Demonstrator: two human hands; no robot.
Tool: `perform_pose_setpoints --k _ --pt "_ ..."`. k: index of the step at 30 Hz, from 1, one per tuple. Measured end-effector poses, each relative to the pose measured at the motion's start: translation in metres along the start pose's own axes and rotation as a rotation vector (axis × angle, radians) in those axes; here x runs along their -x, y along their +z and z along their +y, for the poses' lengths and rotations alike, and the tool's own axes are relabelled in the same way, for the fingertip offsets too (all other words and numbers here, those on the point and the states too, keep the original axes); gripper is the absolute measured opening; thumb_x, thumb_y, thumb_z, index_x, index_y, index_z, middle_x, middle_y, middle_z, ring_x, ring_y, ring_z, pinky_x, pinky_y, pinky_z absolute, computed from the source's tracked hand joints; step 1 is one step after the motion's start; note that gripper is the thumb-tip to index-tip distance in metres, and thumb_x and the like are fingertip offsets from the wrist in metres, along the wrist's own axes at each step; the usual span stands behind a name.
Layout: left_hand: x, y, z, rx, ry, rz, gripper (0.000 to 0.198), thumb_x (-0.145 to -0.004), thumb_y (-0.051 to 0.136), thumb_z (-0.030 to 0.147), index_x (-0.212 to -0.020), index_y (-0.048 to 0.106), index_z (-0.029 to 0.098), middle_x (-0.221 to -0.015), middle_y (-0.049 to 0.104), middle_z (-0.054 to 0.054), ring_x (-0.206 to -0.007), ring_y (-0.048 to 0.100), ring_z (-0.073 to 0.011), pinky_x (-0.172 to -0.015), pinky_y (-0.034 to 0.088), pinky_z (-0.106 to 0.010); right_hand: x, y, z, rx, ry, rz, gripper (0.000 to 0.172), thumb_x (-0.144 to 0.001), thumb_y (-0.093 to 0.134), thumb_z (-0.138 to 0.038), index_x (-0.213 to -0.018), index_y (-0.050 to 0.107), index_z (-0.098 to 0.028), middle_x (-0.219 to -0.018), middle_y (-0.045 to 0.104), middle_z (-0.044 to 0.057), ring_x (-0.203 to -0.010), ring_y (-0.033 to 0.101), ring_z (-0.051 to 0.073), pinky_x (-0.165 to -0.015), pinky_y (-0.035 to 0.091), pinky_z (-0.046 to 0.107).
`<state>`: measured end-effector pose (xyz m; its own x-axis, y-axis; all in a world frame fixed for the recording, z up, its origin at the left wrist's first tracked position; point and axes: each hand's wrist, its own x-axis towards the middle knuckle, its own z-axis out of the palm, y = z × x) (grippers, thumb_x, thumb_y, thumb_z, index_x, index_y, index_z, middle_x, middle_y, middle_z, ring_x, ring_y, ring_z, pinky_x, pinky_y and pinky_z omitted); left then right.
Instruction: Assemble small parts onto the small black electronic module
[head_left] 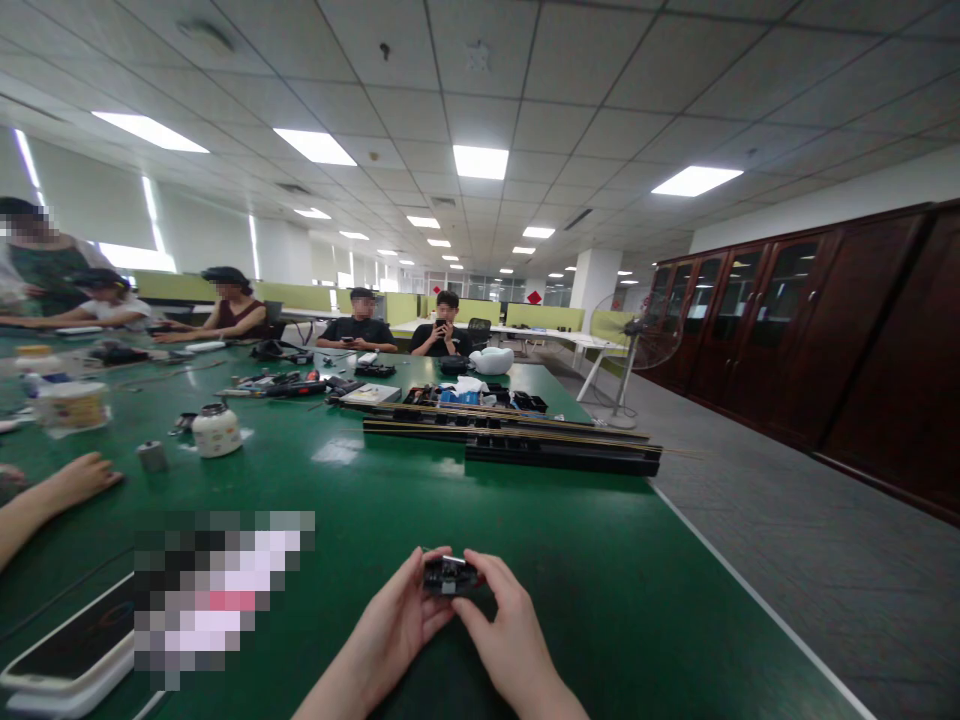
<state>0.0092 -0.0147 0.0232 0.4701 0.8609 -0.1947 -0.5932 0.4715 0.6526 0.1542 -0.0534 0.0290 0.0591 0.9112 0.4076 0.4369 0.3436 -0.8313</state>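
A small black device (448, 577) with a shiny silvery strip along its top is held between my two hands, just above the green table (360, 510). Its exact kind is too small to make out. My left hand (401, 605) supports it from the left, fingers curled beneath. From the right, my right hand (499, 605) pinches its end between thumb and fingers. Parts of the device are hidden behind the fingertips.
A phone (82, 625) lies at the left, beside a blurred-out patch. Another person's arm (64, 495) rests nearby. Beyond are a white jar (217, 430), a metal cylinder (152, 457), long black rails (562, 458) and tools (292, 385). Several people sit around the table.
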Motion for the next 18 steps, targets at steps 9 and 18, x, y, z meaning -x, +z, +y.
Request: perform_pose_setpoints --k 9,18 --pt "-0.0031 0.0017 -0.0096 0.214 -0.059 -0.029 0.033 -0.089 0.038 0.038 -0.099 0.061 0.017 -0.083 0.07 -0.007 -0.078 0.067 -0.0196 -0.074 0.048 -0.032 0.0003 0.0041 0.0027 0.019 -0.036 0.013 0.042 -0.063 0.058 -0.006 -0.1 0.061 -0.024 -0.105 0.063 0.005 -0.103 0.055 0.022 -0.094 0.041 0.038" --pt "0.0005 0.0027 -0.0076 0.294 -0.137 -0.169 0.037 -0.087 0.042 0.042 -0.099 0.063 0.014 -0.09 0.069 -0.01 -0.088 0.065 -0.0233 -0.079 0.046 -0.031 0.0001 0.0043 0.0004 0.012 -0.013 -0.026 0.042 -0.06 0.059 -0.005 -0.098 0.061 -0.024 -0.111 0.058 0.005 -0.108 0.05 0.021 -0.097 0.037 0.038"
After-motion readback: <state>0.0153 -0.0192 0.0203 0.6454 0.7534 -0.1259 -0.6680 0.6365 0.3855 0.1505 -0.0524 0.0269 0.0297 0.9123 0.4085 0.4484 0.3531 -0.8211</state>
